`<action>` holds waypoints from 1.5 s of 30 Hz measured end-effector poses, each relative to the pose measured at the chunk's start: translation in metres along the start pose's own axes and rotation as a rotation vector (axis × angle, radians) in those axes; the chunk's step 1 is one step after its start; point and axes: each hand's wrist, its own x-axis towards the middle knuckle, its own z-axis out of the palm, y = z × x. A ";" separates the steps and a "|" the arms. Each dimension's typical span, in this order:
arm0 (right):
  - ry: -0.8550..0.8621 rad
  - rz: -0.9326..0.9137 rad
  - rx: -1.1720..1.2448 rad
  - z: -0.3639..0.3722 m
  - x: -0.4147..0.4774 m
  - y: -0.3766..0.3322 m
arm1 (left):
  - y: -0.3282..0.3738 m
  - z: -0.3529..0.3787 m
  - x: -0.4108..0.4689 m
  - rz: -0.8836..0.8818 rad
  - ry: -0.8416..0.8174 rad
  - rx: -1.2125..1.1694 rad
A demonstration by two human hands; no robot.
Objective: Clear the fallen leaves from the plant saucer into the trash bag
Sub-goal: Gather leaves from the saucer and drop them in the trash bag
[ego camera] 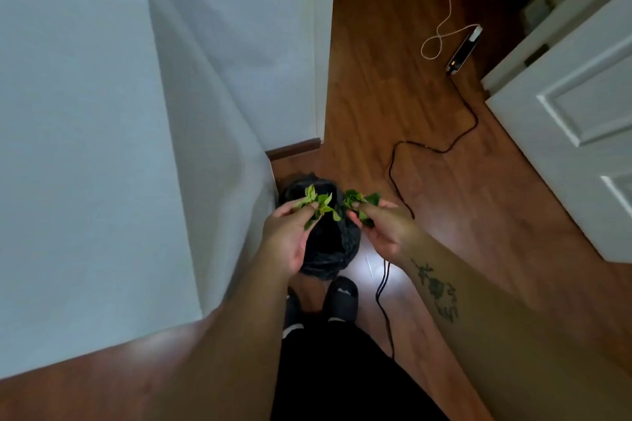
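Leaves, light green and crumpled, sit pinched in the fingertips of my left hand, and a second, darker green bunch of leaves is pinched the same way in my right hand. Both hands are palm-up-ish with the fingers curled in around their bunches, held side by side but apart, directly above the black trash bag. The bag stands on the wooden floor with its mouth open toward me, its dark inside showing between my two hands. It sits just beside the corner of a large white-covered surface that fills the left of the view, near the brown baseboard.

My right forearm carries a dark tattoo. Below the bag I can see my black slippers on the floor, close to the bag's near edge. A black cable runs across the floor to the right of the bag, leading up to a power strip with a small orange light, where a white cord loops away. A white panelled door stands at the right.
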 end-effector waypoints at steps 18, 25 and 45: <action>0.073 0.139 -0.129 -0.055 0.168 0.128 | -0.116 -0.063 0.144 -0.096 0.081 0.150; 0.069 0.242 -0.162 -0.053 0.179 0.133 | -0.112 -0.063 0.149 -0.168 0.071 0.286; 0.011 0.030 0.010 -0.007 0.075 0.035 | -0.029 -0.022 0.046 -0.117 -0.103 0.017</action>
